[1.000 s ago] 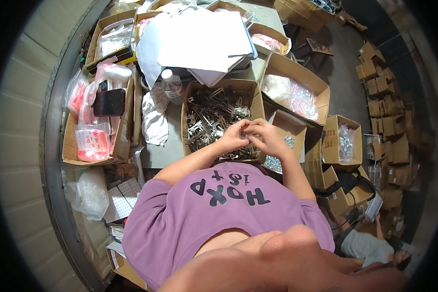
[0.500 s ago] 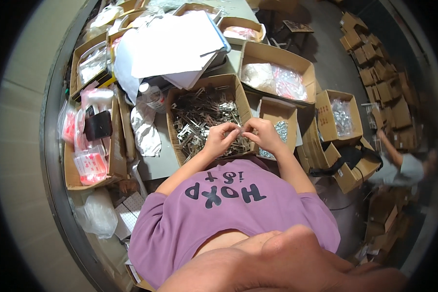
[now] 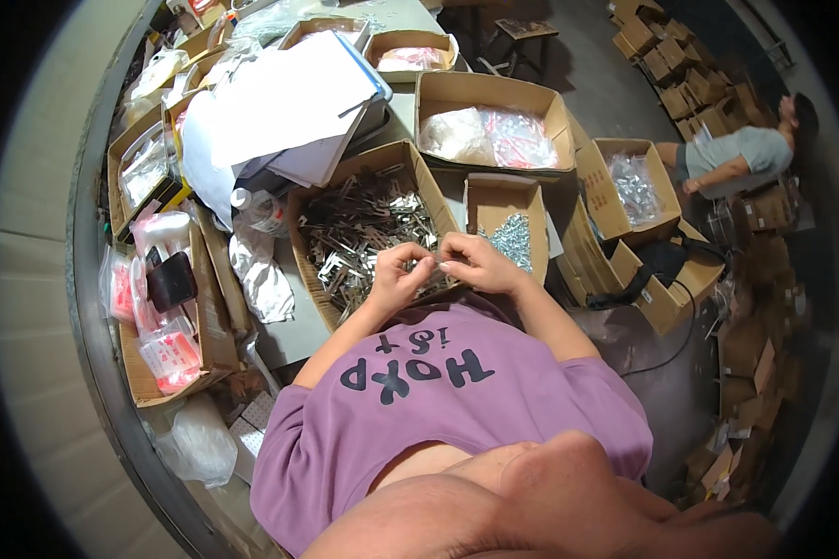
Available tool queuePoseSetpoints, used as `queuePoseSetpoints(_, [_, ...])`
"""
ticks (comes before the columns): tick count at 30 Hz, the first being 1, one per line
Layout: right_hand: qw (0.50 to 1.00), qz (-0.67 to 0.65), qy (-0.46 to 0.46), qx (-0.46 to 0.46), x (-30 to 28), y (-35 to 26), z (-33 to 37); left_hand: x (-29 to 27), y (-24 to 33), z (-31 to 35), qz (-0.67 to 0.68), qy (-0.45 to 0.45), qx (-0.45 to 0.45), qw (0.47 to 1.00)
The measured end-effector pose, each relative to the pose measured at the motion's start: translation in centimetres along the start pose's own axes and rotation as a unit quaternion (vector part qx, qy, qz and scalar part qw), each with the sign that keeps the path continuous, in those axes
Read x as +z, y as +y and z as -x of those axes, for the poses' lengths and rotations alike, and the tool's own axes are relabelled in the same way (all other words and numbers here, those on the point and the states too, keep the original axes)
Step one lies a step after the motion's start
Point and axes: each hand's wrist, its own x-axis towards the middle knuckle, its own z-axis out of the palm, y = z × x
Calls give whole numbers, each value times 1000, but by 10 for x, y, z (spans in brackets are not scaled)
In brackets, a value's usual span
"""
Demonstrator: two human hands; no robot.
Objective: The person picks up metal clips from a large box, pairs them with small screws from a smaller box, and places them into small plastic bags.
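Observation:
Over the near right part of a cardboard box full of flat metal parts, my two hands meet fingertip to fingertip. Thumb and fingers of my left hand are pinched together. My right hand pinches as well, its fingertips against the left ones. Whatever sits between them is too small and hidden to make out. Just right of my right hand stands a smaller cardboard box with a heap of small shiny metal pieces, perhaps screws.
White papers lie beyond the parts box, with a plastic bottle and white cloth to its left. A box of bagged goods holds a black phone. Another person is at the far right among stacked cartons.
The view has shifted, so the table's things appear turned and further left. My hands remain pinched together over the box. The other person has moved farther away and stands in fuller view.

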Motion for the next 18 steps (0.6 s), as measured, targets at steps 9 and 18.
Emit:
queuePoseSetpoints(9, [991,17,102,82,-45,5,29,11,-14,-3,182,8,-103,978])
queuePoseSetpoints(18, [805,161,570,47,-191,24,86,14,-40,-1,167,28,-94,981])
